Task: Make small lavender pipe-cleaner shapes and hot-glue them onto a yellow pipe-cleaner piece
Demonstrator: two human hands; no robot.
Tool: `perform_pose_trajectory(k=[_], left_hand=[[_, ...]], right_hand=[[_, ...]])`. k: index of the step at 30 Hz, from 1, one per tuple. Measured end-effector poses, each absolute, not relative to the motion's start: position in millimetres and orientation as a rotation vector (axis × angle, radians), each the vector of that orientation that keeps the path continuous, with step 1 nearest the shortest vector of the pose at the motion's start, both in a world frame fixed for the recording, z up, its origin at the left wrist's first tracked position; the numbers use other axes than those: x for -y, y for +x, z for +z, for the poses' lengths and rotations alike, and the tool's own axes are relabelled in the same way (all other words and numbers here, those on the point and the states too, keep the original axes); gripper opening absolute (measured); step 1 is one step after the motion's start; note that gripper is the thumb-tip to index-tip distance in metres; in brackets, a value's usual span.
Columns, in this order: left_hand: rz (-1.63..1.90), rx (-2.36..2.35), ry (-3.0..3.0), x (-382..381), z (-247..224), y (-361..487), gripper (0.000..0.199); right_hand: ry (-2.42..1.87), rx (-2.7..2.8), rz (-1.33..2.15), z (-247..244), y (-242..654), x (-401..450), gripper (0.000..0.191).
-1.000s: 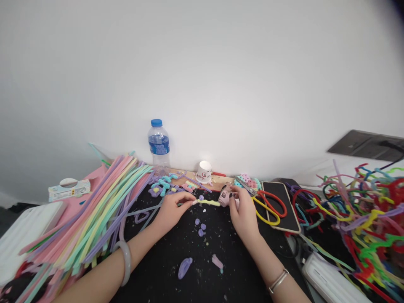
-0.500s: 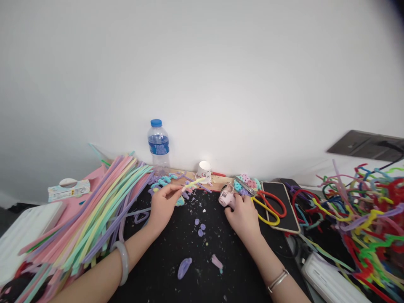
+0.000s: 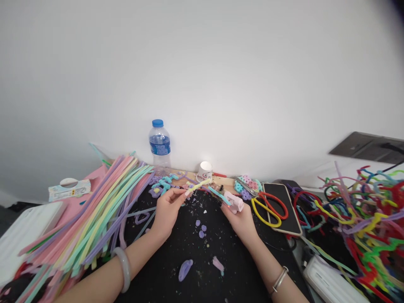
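My left hand [image 3: 170,208] pinches a short yellow pipe cleaner [image 3: 199,184] between thumb and fingertips, its free end pointing right. My right hand [image 3: 241,221] is closed round a small pale-pink hand-held device [image 3: 235,203], whose exact kind I cannot make out. A light-blue strip [image 3: 221,196] runs from it toward the upper left, and a tiny red light shows by the thumb. The two hands are apart over the black mat [image 3: 176,244]. Behind them stands a white paper cup [image 3: 205,171]. Small purple fuzzy pieces [image 3: 201,233] lie between the forearms.
Pastel pipe cleaners [image 3: 104,214] are heaped on the left, a bright tangle [image 3: 372,227] on the right. A water bottle [image 3: 160,145] stands against the wall. Scissors [image 3: 267,208] overlap a phone [image 3: 285,210], near a crocheted-looking pastel piece [image 3: 248,185]. A white power strip [image 3: 331,280] lies front right.
My right hand has lifted and turned the pink device, which now points to the upper left with its light-blue strip showing. My left hand has shifted slightly right with the yellow pipe cleaner.
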State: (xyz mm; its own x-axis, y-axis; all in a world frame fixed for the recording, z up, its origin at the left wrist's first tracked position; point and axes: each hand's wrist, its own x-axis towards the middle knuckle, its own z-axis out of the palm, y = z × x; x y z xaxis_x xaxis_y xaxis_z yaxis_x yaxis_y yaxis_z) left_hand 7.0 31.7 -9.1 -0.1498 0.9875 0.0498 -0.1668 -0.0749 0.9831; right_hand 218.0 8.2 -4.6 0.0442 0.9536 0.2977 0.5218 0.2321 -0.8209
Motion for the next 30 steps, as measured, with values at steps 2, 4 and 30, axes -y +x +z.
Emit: perform_pose_trajectory(k=[2, 4, 30], left_hand=[[1.443, -1.145, 1.011, -30.5, -9.5, 7.9, 0.017], [1.450, -1.137, 0.975, -29.3, -10.2, 8.9, 0.019], [1.369, -0.981, 0.738, -16.4, -7.5, 19.2, 0.020]], right_hand=[[-1.411, 1.601, 0.664, -3.0, 215.5, -5.4, 0.014], [-1.389, 1.614, 0.705, -0.8, 212.7, -2.5, 0.014], [-1.409, 1.831, 0.548, -0.6, 199.9, 3.6, 0.011]])
